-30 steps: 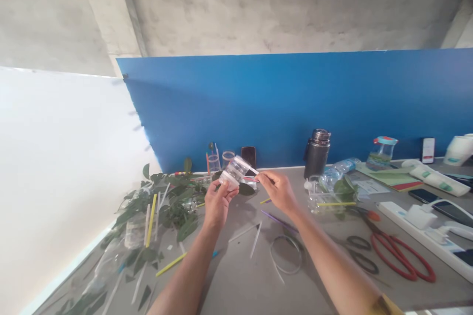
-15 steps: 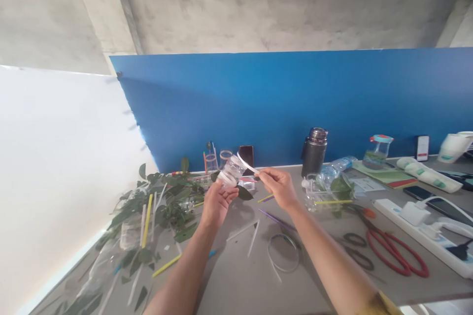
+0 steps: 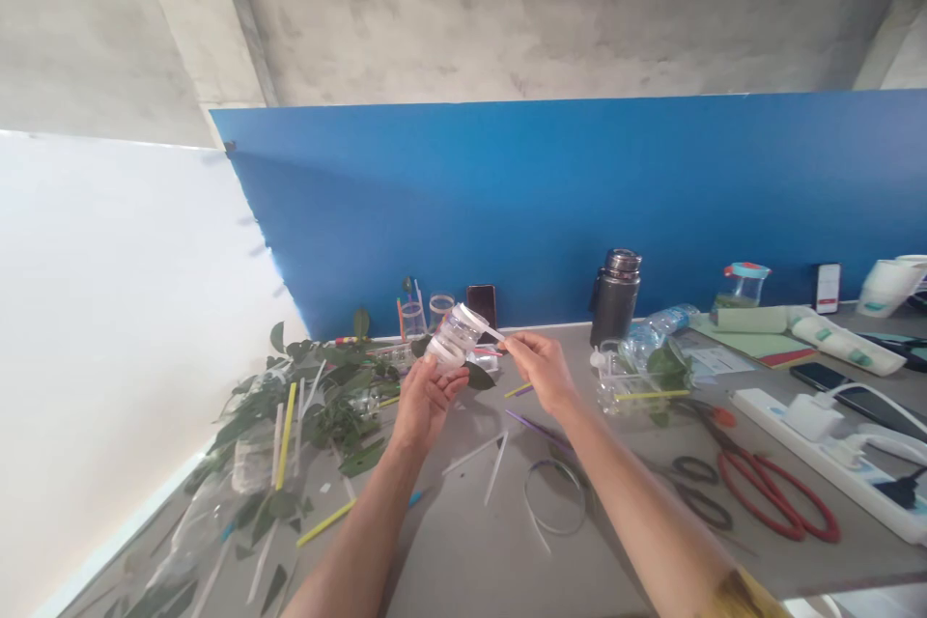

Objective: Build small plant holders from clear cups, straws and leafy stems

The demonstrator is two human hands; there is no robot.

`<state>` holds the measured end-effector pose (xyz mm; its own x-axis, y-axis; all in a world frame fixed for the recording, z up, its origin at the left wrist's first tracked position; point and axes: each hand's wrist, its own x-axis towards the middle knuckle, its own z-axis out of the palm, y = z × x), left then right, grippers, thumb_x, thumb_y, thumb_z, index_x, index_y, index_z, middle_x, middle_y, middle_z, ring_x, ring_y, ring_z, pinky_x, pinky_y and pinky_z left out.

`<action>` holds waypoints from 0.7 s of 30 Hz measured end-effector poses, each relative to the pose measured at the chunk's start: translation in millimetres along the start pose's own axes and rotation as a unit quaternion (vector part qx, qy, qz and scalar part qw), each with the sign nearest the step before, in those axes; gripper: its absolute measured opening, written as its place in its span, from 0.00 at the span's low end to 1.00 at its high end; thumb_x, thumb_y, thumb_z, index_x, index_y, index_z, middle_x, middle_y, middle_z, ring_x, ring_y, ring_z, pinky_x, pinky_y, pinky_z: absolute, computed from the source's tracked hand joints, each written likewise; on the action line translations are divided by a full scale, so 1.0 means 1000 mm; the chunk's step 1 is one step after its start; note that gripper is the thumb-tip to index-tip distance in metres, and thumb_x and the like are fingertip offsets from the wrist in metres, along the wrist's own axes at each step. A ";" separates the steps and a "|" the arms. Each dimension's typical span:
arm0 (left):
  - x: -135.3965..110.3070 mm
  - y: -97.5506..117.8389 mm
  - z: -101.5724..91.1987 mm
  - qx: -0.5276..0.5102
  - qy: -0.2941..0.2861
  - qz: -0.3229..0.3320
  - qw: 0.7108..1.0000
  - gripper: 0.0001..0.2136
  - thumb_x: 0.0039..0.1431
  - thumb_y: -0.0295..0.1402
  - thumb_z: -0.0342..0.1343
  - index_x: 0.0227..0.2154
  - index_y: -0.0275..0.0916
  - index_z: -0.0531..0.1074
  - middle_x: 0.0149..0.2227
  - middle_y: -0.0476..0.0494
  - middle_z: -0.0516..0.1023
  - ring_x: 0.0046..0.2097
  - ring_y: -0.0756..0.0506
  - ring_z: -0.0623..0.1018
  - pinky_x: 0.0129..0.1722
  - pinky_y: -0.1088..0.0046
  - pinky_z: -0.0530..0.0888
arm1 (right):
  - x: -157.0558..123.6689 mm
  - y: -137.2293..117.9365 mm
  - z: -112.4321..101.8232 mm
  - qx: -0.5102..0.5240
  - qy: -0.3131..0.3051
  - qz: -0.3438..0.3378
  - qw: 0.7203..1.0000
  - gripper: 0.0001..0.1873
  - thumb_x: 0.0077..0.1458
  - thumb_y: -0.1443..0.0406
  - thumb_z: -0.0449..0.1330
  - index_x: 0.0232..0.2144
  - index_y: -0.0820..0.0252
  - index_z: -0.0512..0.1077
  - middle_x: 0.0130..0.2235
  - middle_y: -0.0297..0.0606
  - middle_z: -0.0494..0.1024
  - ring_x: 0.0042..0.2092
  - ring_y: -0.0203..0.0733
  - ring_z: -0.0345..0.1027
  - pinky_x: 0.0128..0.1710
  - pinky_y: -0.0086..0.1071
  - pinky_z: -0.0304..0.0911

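My left hand [image 3: 427,398] is closed around the lower end of a clear plastic bottle piece [image 3: 454,336], holding it tilted above the table with its upper end to the right. A whitish band circles its lower end near my fingers. Along its upper rim lies a white strip [image 3: 474,318], whose right end is pinched by my right hand [image 3: 540,367]. Just behind my left fingertips a dark green leaf [image 3: 479,377] shows. The strip's material is too small to tell.
Leaves [image 3: 340,415] and straws [image 3: 287,435] clutter the left. A black thermos [image 3: 615,299] stands behind; red-handled scissors [image 3: 778,497] and a power strip [image 3: 826,459] lie right. A coiled clear tube [image 3: 554,497] lies between my forearms. Two clear cups [image 3: 441,309] stand at the back.
The white strip, which stuck out in a curve, now lies against the bottle piece's upper rim. At the far right, a greenish flap has come up in front of the jug.
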<state>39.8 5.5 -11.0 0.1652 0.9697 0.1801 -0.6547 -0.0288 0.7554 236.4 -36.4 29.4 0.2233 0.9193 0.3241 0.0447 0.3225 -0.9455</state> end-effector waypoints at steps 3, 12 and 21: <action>0.001 -0.002 -0.001 -0.004 -0.002 -0.005 1.000 0.22 0.55 0.45 0.69 0.45 0.34 0.75 0.39 0.36 0.85 0.38 0.43 0.85 0.41 0.68 0.81 | 0.001 0.001 -0.001 -0.005 -0.001 -0.002 1.000 0.15 0.53 0.54 0.65 0.26 0.60 0.79 0.19 0.25 0.56 0.23 0.33 0.48 0.25 0.31 0.44; -0.002 0.001 0.001 0.023 0.002 -0.018 1.000 0.23 0.56 0.46 0.68 0.46 0.33 0.75 0.39 0.36 0.84 0.39 0.42 0.84 0.43 0.66 0.80 | 0.003 0.001 0.000 0.004 -0.017 0.029 0.999 0.13 0.51 0.56 0.64 0.26 0.60 0.78 0.19 0.27 0.65 0.23 0.32 0.55 0.23 0.29 0.49; -0.006 0.003 0.006 0.072 -0.010 0.000 0.997 0.22 0.52 0.48 0.71 0.40 0.37 0.73 0.37 0.39 0.84 0.36 0.42 0.85 0.40 0.64 0.81 | 0.007 0.003 0.001 0.005 -0.018 0.066 0.998 0.09 0.49 0.67 0.61 0.36 0.59 0.76 0.30 0.37 0.83 0.33 0.42 0.79 0.32 0.31 0.71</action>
<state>41.3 -1.5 -6.4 0.1806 0.9645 0.1925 -0.5419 -0.0658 0.8378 236.8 -28.7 28.9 0.1907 0.9617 0.1971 0.0072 0.1994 -0.9799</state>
